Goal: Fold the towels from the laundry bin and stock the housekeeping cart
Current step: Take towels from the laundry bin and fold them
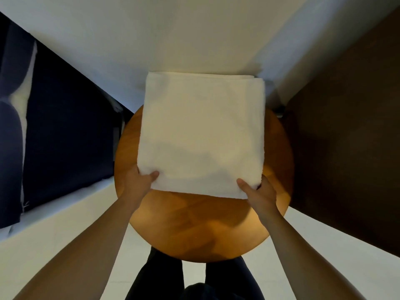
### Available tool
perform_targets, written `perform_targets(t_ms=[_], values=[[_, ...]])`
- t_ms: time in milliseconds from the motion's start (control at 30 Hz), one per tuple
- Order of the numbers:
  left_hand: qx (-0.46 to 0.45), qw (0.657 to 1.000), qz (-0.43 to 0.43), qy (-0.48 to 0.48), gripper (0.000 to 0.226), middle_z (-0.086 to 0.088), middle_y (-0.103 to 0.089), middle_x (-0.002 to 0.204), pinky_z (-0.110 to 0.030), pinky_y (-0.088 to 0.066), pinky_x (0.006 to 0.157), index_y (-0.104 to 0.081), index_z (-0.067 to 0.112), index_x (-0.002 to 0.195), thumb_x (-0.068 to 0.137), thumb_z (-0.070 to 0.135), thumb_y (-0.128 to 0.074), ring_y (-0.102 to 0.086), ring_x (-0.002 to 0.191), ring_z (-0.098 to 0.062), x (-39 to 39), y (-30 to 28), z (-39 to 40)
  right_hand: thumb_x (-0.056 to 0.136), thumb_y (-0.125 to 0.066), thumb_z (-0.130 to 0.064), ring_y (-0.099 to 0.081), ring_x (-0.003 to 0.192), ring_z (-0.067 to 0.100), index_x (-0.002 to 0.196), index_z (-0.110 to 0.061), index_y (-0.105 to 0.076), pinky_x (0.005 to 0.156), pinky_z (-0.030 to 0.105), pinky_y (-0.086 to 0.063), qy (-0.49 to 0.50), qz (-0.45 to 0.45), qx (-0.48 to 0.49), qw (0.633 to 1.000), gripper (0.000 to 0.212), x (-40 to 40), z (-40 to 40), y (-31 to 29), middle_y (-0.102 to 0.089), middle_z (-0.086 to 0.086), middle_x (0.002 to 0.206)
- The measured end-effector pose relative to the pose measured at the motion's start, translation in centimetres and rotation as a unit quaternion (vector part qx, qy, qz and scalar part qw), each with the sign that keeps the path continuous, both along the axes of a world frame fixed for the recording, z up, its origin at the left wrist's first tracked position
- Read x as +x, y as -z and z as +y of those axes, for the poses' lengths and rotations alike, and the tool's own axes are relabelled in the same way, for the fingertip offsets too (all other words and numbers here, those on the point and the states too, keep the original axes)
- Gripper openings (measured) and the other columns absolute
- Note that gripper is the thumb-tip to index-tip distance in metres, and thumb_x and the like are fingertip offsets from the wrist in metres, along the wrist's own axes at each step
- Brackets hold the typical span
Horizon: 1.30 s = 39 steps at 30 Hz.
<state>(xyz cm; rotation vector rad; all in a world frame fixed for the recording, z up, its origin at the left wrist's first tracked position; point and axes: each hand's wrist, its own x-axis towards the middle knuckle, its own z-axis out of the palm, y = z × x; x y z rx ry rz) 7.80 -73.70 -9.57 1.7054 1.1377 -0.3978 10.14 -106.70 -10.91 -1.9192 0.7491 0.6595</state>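
A white towel (pixel 201 131), folded into a thick rectangle, lies flat on a round wooden table (pixel 194 221). Its far edge hangs past the table's back rim. My left hand (pixel 138 182) grips the near left corner, thumb on top and fingers hidden beneath. At the near right corner my right hand (pixel 257 191) holds the towel the same way, thumb pressed on the top layer. No laundry bin or cart is in view.
A white wall (pixel 194 35) rises behind the table. A dark blue curtain or panel (pixel 60 126) stands at the left, a dark brown panel (pixel 346 137) at the right. Pale floor (pixel 65 224) surrounds the table; my dark trouser legs (pixel 164 278) show below it.
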Motion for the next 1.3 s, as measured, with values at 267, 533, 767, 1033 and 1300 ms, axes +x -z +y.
perform_targets(t_ms=[267, 533, 767, 1033, 1300], values=[[-0.004, 0.995, 0.048, 0.093, 0.036, -0.007, -0.059, 0.111, -0.017, -0.05, 0.046, -0.061, 0.006, 0.126, 0.097, 0.027, -0.068, -0.058, 0.087, -0.02, -0.1, -1.9, 1.0, 0.091, -0.074, -0.032, -0.058, 0.115, 0.023, 0.138, -0.024, -0.054, 0.096, 0.045, -0.056, 0.131, -0.002, 0.074, 0.989, 0.051, -1.3, 0.8, -3.1, -0.061, -0.005, 0.126], [-0.105, 0.982, 0.002, 0.159, 0.041, -0.008, -0.065, 0.117, -0.041, -0.062, 0.084, -0.058, 0.015, 0.136, 0.101, 0.035, -0.062, -0.067, 0.103, -0.027, -3.5, -8.0, 5.7, 0.092, -0.071, -0.043, -0.052, 0.128, 0.028, 0.143, -0.022, -0.052, 0.105, 0.047, -0.05, 0.157, -0.054, 0.0, 0.986, 0.058, -7.2, 6.1, -10.3, -0.049, 0.0, 0.146], [0.024, 0.943, -0.152, 0.296, 0.029, 0.0, -0.062, 0.121, -0.034, -0.049, 0.101, -0.063, 0.02, 0.125, 0.1, 0.035, -0.059, -0.06, 0.118, -0.023, -6.2, -18.4, 14.8, 0.094, -0.069, -0.041, -0.051, 0.132, 0.033, 0.137, -0.02, -0.057, 0.109, 0.051, -0.046, 0.064, -0.123, 0.041, 0.99, 0.05, -11.3, 18.3, -17.8, -0.052, 0.005, 0.144], [0.139, 0.938, -0.212, 0.238, 0.042, -0.001, -0.065, 0.13, -0.034, -0.053, 0.094, -0.059, 0.021, 0.137, 0.099, 0.037, -0.062, -0.063, 0.113, -0.019, -11.4, -23.9, 29.8, 0.096, -0.069, -0.034, -0.056, 0.124, 0.027, 0.14, -0.016, -0.057, 0.098, 0.041, -0.053, -0.092, -0.179, 0.063, 0.978, 0.049, -9.1, 33.5, -24.3, -0.059, 0.004, 0.137], [0.194, 0.953, -0.164, 0.165, 0.045, -0.001, -0.061, 0.134, -0.029, -0.046, 0.096, -0.057, 0.023, 0.139, 0.098, 0.042, -0.061, -0.058, 0.119, -0.018, -17.8, -23.9, 41.2, 0.097, -0.067, -0.03, -0.061, 0.101, 0.016, 0.141, -0.016, -0.056, 0.086, 0.035, -0.052, -0.258, -0.191, 0.091, 0.942, 0.047, -8.0, 47.8, -25.2, -0.062, 0.001, 0.124]])
